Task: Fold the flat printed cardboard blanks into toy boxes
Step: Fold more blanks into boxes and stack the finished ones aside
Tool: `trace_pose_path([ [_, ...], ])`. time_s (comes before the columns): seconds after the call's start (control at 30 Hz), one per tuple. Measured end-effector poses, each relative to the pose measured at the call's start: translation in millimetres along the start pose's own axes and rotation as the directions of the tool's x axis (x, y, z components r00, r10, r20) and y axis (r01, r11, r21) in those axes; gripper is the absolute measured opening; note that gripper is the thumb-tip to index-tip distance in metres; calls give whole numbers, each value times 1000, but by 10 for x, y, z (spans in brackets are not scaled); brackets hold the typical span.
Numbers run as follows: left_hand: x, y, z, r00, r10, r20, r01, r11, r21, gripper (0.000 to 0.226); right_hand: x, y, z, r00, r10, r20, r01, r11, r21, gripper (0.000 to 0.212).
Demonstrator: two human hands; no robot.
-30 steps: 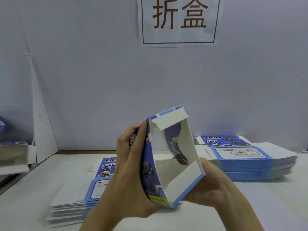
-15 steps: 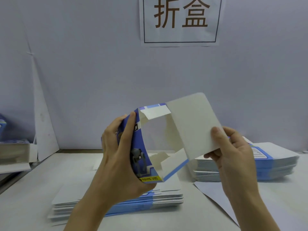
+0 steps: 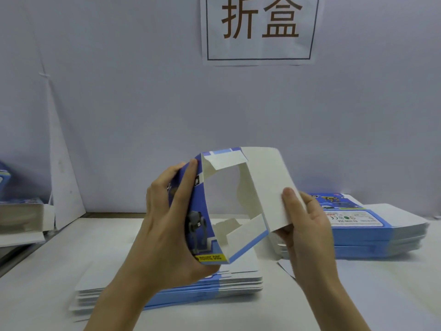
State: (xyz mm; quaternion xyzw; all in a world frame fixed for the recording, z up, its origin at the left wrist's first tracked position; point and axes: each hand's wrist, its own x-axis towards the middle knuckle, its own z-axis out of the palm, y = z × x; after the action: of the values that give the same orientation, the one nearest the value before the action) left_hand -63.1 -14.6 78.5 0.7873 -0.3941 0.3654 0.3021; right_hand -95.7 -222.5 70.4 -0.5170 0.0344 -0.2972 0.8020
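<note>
The blue printed side of the half-formed box is gripped by the left hand, fingers curled round the panel, one finger laid up along the front edge. The big white flap on the box's right side is pinched by the right hand: the thumb is pressed on the inner white face, and the other fingers are mostly hidden behind the card. The flap is stood nearly upright and is slightly bowed.

The box is held in the air, open end toward the camera, tilted, with the wall seen through it. A small top flap is folded inward and a lower flap is angled into the opening. A grey toy dog and a yellow label are printed on the gripped side.

Directly under the box a stack of flat blanks is laid on the white table. A second, taller stack is placed to the right, printed side up, partly covered by the right hand. At the far left edge something boxy is seen, too cut off to tell. A white card sheet is leaned against the wall. A paper sign with two brown characters is fixed on the wall above.
</note>
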Motion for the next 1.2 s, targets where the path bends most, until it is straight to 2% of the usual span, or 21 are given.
trace_pose_path([
  [0.07, -12, 12, 19, 1000, 2, 0, -2, 999, 32, 130, 9, -101, -52, 990, -134, -46, 130, 988, -86, 36],
  [0.13, -17, 33, 39, 1000, -21, -3, 21, 998, 52, 122, 16, -158, -98, 961, -268, -67, 255, 954, -158, 25],
  [0.2, -14, 56, 48, 999, -42, -6, 42, 997, 59, 118, 20, -148, -116, 924, -378, -65, 361, 915, -181, 28],
  [0.33, -16, 67, 48, 998, -66, 3, 66, 995, 69, 117, -26, -98, -63, 861, -505, -60, 482, 847, -224, 32],
  [0.43, -21, 98, 72, 996, -85, 25, 84, 995, 61, 116, -67, -75, -34, 765, -644, -12, 594, 712, -376, 29],
  [0.47, -23, 107, 85, 996, -84, 30, 82, 994, 67, 115, -65, -76, -37, 753, -658, -17, 603, 700, -384, 29],
  [0.53, -24, 120, 99, 995, -92, 40, 88, 993, 82, 113, -58, -118, -38, 807, -589, -44, 554, 781, -288, 23],
  [0.6, -26, 112, 96, 994, -106, 35, 102, 990, 100, 114, -52, -204, -21, 927, -374, -17, 373, 927, -32, 22],
  [0.63, -29, 102, 92, 994, -108, 29, 104, 988, 111, 116, -43, -237, -25, 965, -258, 38, 253, 962, 106, 26],
  [0.7, -35, 87, 85, 994, -103, 23, 100, 986, 131, 120, -29, -283, -35, 982, -108, 156, 63, 961, 270, 28],
  [0.8, -27, 107, 92, 995, -97, 14, 93, 984, 152, 118, -41, -289, -28, 948, 43, 316, -141, 945, 296, 31],
  [0.87, -12, 126, 95, 996, -88, 11, 84, 982, 171, 111, -75, -262, 5, 921, 101, 376, -200, 951, 236, 26],
  [1.0, -9, 99, 81, 992, -123, 33, 116, 979, 165, 112, -55, -154, 26, 977, 53, 205, -63, 997, 40, 23],
  [1.1, -40, 34, 97, 978, -161, 129, 144, 981, 128, 127, -16, -101, 14, 988, 117, 104, -129, 984, 120, 16],
  [1.2, -83, -79, 91, 956, -165, 244, 146, 985, 94, 130, 35, -82, -18, 973, 216, 85, -229, 952, 204, 14],
])
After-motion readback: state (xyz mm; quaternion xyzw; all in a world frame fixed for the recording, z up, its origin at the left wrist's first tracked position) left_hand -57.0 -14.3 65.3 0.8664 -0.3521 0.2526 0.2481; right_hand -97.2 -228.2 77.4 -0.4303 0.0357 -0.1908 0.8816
